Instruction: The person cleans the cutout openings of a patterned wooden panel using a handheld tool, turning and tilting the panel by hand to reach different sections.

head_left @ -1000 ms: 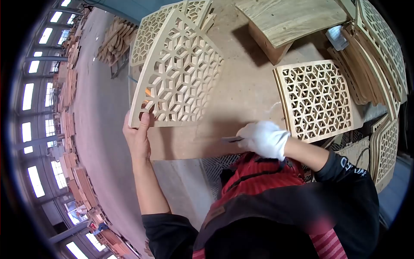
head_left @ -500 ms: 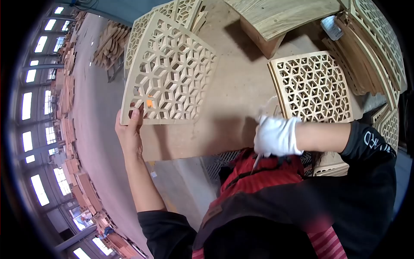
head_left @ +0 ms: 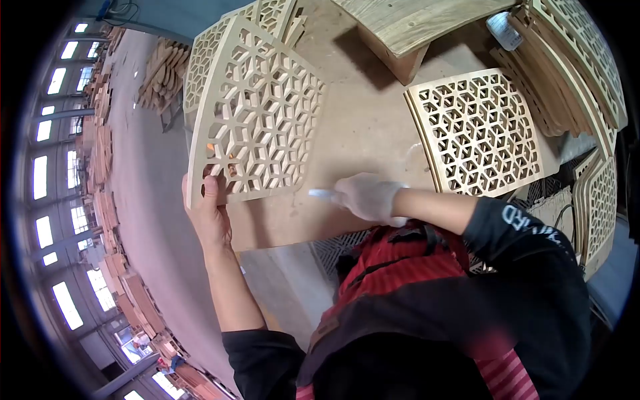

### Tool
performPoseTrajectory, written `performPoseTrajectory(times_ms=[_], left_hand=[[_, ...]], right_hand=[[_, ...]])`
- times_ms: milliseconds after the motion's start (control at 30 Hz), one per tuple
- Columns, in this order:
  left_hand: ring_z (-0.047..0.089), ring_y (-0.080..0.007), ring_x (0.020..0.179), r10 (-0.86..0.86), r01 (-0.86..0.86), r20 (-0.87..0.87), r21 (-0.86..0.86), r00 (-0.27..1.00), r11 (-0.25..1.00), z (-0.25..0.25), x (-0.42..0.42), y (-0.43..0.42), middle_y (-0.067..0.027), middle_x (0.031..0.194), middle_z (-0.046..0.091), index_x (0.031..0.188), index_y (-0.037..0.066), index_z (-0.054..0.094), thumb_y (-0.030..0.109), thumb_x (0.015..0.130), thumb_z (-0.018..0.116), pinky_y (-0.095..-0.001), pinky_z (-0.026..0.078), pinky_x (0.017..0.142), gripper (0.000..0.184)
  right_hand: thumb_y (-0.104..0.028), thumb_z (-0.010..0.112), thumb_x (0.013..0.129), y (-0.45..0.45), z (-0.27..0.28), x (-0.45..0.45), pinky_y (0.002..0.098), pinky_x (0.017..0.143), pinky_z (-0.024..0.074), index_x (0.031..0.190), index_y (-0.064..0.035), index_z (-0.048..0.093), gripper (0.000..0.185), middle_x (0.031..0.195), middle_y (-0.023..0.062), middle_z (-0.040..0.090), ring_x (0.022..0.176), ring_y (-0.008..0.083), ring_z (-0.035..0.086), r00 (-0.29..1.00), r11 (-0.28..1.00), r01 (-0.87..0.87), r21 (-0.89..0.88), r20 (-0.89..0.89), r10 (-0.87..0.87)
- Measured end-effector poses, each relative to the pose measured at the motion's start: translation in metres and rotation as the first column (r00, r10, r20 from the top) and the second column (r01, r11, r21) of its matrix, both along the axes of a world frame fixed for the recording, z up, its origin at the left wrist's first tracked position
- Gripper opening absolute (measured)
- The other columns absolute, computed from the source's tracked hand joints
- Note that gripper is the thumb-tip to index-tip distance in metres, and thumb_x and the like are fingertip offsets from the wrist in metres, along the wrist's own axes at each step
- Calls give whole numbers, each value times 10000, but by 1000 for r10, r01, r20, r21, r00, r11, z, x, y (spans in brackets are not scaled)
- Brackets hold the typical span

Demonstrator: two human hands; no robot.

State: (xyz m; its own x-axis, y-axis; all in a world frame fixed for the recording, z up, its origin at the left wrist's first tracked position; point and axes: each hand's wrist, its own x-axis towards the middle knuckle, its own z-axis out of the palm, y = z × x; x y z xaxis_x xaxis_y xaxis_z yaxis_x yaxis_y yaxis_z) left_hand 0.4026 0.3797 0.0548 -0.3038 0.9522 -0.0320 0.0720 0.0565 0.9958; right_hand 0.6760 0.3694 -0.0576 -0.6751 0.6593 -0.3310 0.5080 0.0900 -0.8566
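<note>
My bare left hand (head_left: 210, 217) grips a pale wooden lattice panel (head_left: 261, 127) by its lower left corner, thumb on the near face. The panel stands tilted on the workbench, and the fingers behind it are partly hidden. My right hand (head_left: 370, 198), in a white glove, is closed around a slim, light-coloured tool (head_left: 321, 194). Motion blur hides what kind of tool it is. Its tip points left toward the panel's lower right corner, apart from it. To the right of my right hand lies a stack of similar lattice panels (head_left: 477, 133).
A wooden board on a block (head_left: 420, 27) stands at the back of the brown workbench (head_left: 360, 143). Curved wooden parts (head_left: 533, 80) and more lattice panels (head_left: 600, 207) crowd the right side. Another lattice panel (head_left: 203, 70) leans behind the held one. Stacked timber (head_left: 163, 77) is on the floor at left.
My right hand has moved left from beside the stacked panels toward the held panel, with the slim tool in it. The held panel has turned slightly, with my left hand still on its corner.
</note>
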Motion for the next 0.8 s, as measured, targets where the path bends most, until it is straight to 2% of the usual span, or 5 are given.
performPoseTrajectory(times_ms=[333, 500, 600, 733, 800], left_hand=[[575, -183, 1029, -17, 18, -50, 13, 999, 1000, 2, 6, -7, -88, 1162, 570, 1208, 2, 537, 233, 912, 725, -353, 496, 933, 420], [574, -178, 1018, 13, -13, -57, 4, 998, 1000, 4, 9, -8, -77, 1102, 563, 1177, -2, 542, 236, 908, 730, -347, 494, 927, 405], [574, -186, 1035, -31, 30, -20, -17, 999, 999, 6, 9, -9, -93, 1145, 575, 1206, -11, 537, 235, 913, 724, -350, 492, 931, 426], [593, -206, 1051, 23, -24, -25, -11, 999, 1000, 1, 8, -7, -116, 1207, 586, 1272, -13, 520, 239, 918, 717, -362, 492, 945, 477], [602, -218, 1065, 26, -26, -9, -20, 1000, 999, 1, 7, -5, -127, 1238, 586, 1302, -10, 510, 245, 915, 719, -375, 492, 955, 509]], right_hand=[[-357, 470, 993, 27, -26, -86, 338, 483, 388, 961, -72, 639, 332, 631, 37, 503, 508, 173, 463, 989, 893, -68, -445, -145, 3], [-407, 471, 991, 35, -48, -88, 308, 450, 366, 916, -83, 643, 374, 590, -8, 450, 461, 115, 413, 971, 478, -82, -875, -179, -161], [-397, 479, 983, 36, -57, -90, 310, 488, 413, 946, -72, 654, 371, 614, 16, 496, 488, 136, 466, 988, 532, -54, -845, -123, -95], [-363, 509, 971, 39, -24, -80, 338, 518, 449, 983, -49, 655, 346, 634, 57, 536, 526, 166, 519, 970, 926, -241, -291, -98, 222], [-318, 521, 961, 41, -41, -84, 372, 539, 470, 1004, -40, 657, 312, 653, 105, 589, 545, 211, 563, 973, 882, -205, -425, -182, 139]])
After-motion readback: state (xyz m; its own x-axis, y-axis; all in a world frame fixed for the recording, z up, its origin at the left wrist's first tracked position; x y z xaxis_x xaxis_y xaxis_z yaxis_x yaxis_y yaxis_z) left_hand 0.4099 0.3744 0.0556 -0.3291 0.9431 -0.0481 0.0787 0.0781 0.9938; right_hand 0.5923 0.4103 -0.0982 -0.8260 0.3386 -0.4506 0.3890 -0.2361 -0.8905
